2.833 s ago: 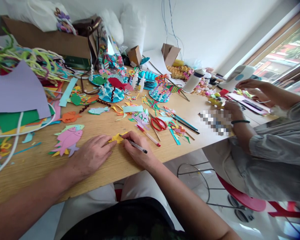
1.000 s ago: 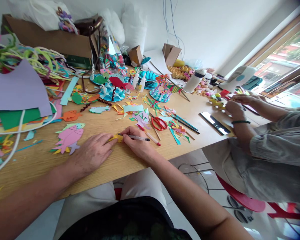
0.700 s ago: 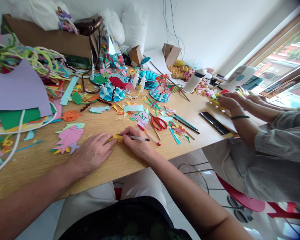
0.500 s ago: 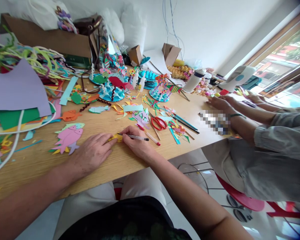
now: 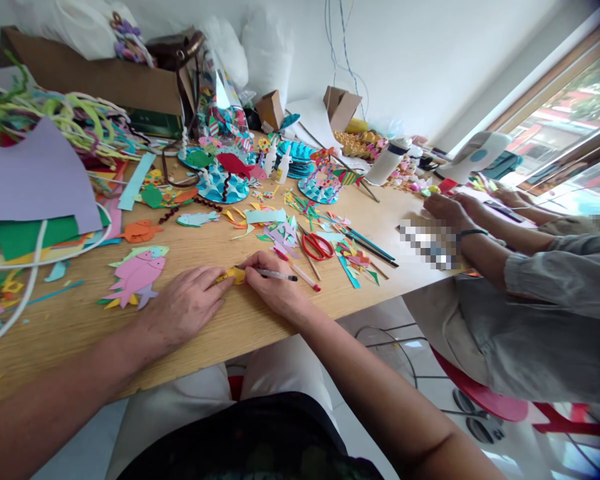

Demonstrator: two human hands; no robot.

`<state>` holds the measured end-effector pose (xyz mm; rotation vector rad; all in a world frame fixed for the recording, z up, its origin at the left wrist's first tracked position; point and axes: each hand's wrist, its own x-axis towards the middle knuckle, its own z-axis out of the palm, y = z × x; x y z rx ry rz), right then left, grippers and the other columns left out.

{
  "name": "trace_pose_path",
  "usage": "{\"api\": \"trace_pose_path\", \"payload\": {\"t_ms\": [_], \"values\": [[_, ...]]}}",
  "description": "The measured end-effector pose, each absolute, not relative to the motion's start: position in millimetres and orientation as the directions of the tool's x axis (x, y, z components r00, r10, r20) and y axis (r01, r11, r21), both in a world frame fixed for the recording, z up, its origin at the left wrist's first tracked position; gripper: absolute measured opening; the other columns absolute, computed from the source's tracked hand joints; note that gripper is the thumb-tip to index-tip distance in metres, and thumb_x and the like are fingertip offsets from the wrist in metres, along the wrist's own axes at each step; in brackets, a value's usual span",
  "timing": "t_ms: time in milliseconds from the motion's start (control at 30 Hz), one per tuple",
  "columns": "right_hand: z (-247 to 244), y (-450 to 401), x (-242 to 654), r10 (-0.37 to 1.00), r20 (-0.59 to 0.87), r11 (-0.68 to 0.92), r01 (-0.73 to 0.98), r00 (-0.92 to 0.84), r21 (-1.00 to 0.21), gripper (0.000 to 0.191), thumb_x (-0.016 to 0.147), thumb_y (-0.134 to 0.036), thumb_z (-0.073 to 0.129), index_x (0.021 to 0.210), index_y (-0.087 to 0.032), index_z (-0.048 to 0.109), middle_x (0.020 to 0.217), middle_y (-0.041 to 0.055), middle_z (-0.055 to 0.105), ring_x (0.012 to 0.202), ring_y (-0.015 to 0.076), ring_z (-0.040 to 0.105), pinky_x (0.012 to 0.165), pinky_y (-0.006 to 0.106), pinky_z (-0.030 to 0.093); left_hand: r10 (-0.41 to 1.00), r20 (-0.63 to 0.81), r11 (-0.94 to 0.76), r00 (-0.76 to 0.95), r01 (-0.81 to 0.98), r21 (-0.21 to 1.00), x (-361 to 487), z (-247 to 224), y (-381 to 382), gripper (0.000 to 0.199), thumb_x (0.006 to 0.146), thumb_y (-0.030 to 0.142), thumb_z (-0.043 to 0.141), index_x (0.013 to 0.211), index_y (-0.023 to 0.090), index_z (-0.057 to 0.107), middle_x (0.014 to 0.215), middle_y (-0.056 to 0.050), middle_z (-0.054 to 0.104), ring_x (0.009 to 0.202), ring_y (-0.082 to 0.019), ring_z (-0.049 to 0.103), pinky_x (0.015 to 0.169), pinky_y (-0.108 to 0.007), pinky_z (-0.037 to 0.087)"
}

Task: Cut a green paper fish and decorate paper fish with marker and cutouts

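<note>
My right hand (image 5: 275, 285) is closed around a pen (image 5: 277, 275), its tip over a small yellow paper cutout (image 5: 237, 274) on the table. My left hand (image 5: 193, 300) has its fingertips on the left part of that cutout, pinning it to the wood. The cutout's outline is partly hidden by my fingers. Left of my left hand lies a stack of paper fish (image 5: 136, 270), a pink one uppermost. Beyond my right hand are a red pen (image 5: 307, 277) and red-handled scissors (image 5: 317, 246) among paper scraps (image 5: 283, 237).
Blue decorated stands (image 5: 223, 187) with paper fish and glue bottles (image 5: 281, 170) stand farther back. Coloured sheets (image 5: 35, 180) and a white cord (image 5: 37, 267) occupy the left. Pencils (image 5: 370, 245) lie right of the scraps. At the right, a co-worker's hands (image 5: 447, 210) rest over the table.
My hands, the pen and the yellow cutout look almost unmoved. The co-worker's hands at the right have shifted slightly, and a dark object now shows beyond them.
</note>
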<state>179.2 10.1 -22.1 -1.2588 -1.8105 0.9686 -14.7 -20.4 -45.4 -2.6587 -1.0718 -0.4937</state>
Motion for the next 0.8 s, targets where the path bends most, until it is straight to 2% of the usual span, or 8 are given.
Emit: {"api": "trace_pose_path", "payload": {"t_ms": [800], "values": [[-21.8, 9.4, 179.8, 0.957, 0.123, 0.223, 0.395, -0.263, -0.891, 0.009, 0.076, -0.015, 0.05, 0.078, -0.019, 0.058, 0.064, -0.0041, 0.058, 0.059, 0.0098, 0.053, 0.054, 0.021, 0.037, 0.643, 0.391, -0.702, 0.658, 0.711, -0.042, -14.9, -46.2, -20.4, 0.036, 0.092, 0.018, 0.039, 0.119, 0.01, 0.06, 0.109, -0.017, 0.062, 0.102, -0.03, 0.056, 0.085, -0.046, 0.051]]}}
